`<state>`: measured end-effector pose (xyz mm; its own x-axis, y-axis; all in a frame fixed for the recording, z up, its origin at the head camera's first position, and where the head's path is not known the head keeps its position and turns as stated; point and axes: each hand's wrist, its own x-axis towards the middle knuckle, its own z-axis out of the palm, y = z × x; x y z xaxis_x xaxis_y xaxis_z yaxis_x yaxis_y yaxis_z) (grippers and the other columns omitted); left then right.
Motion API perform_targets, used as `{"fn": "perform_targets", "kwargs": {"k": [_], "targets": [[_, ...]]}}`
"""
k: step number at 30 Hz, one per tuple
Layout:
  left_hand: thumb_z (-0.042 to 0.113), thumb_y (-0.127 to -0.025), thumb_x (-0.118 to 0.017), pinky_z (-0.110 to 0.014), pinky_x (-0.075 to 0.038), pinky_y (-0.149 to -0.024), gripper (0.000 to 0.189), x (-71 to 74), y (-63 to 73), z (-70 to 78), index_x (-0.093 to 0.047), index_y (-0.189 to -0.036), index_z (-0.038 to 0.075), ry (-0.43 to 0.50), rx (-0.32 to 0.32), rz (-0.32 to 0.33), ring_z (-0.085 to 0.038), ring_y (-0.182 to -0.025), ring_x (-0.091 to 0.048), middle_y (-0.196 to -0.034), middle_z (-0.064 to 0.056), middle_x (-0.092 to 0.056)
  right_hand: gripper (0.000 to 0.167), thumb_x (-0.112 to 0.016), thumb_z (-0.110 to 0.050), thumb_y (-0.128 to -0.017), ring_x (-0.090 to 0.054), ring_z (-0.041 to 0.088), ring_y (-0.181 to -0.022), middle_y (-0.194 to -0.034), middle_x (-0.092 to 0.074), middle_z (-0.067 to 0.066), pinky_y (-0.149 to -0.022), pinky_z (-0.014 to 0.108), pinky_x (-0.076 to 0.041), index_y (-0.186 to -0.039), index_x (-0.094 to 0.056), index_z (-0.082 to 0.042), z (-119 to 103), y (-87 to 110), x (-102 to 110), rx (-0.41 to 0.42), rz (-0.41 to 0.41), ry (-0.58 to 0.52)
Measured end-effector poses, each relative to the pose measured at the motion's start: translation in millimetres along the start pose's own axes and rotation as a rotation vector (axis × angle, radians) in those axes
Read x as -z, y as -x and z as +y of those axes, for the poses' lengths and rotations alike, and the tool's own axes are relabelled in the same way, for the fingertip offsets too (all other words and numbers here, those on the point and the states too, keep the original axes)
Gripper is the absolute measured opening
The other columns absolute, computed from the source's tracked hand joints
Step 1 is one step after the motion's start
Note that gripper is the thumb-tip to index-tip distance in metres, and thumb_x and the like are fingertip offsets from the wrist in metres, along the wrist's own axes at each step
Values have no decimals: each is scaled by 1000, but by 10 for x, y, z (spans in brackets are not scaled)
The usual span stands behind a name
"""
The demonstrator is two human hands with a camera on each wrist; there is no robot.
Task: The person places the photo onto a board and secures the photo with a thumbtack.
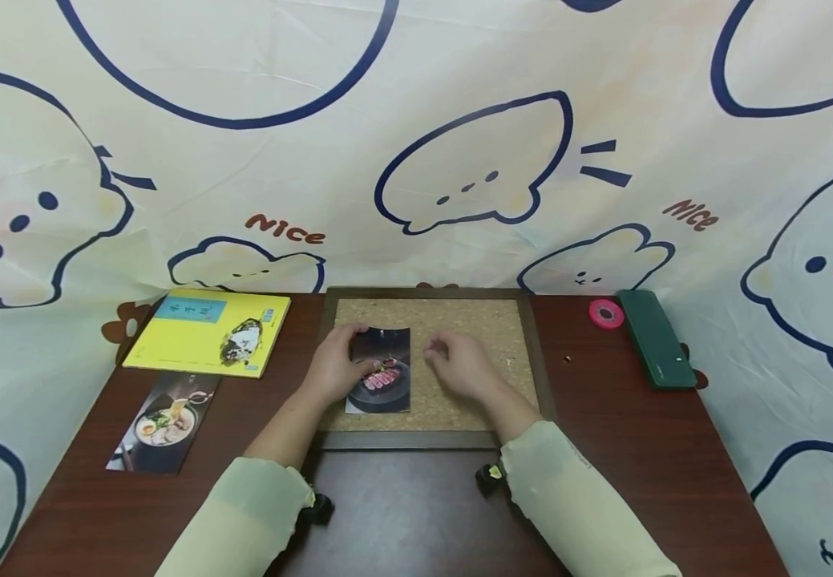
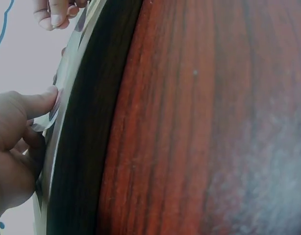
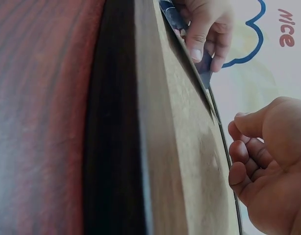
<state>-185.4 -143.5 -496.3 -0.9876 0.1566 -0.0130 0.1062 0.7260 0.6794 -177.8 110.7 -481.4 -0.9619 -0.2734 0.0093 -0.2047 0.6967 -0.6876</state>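
Note:
A dark photo card (image 1: 380, 385) showing sliced meat on a plate lies against a framed cork board (image 1: 474, 417). My left hand (image 1: 333, 369) grips its left edge, thumb on the front; in the left wrist view the other fingers curl behind the card. My right hand (image 1: 459, 365) hovers just right of the card over the cork, fingers curled and thumb against the index finger. In the left wrist view a tiny pin-like piece seems to show at the right fingertips, too small to make out well; the right wrist view hides it.
On the left lie a yellow book (image 1: 200, 336) and a second food photo card (image 1: 163, 425), partly under it. To the right are a pink round case (image 1: 606, 314), a long green box (image 1: 656, 340) and a tiny gold-coloured piece (image 1: 568, 358). A printed cloth (image 1: 459, 256) hangs behind the table.

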Motion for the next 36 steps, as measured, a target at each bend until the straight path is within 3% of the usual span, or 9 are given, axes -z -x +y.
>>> {"fn": "perform_targets", "kwargs": {"k": [14,19,36], "targets": [[30,-90,-83,-57,-39,-112,66,20,-23,-68,-56,-146,8,3,38,-63,-39,-137,-48,-146,-18,-45,7,-65,-15,-102,-65,14,-88,-95,-69,-4,-86,36,-55,-107,-71,-15,-207,-267,-117,21,-30,-41],[31,-89,-84,-57,-39,-112,67,30,-36,-75,-56,-145,8,9,31,-58,-40,-137,-48,-146,-18,-46,6,-65,-16,-102,-65,13,-87,-95,-70,-4,-83,35,-54,-104,-70,-18,-256,-358,-162,14,-30,-16],[34,-86,-86,-55,-42,-109,67,27,-64,-90,-60,-141,7,1,25,-41,-39,-130,-53,-136,-17,-49,10,-64,-13,-103,-65,17,-90,-97,-72,1,-84,36,-54,-104,-73,-12,-317,-683,-277,52,-75,43]]}}
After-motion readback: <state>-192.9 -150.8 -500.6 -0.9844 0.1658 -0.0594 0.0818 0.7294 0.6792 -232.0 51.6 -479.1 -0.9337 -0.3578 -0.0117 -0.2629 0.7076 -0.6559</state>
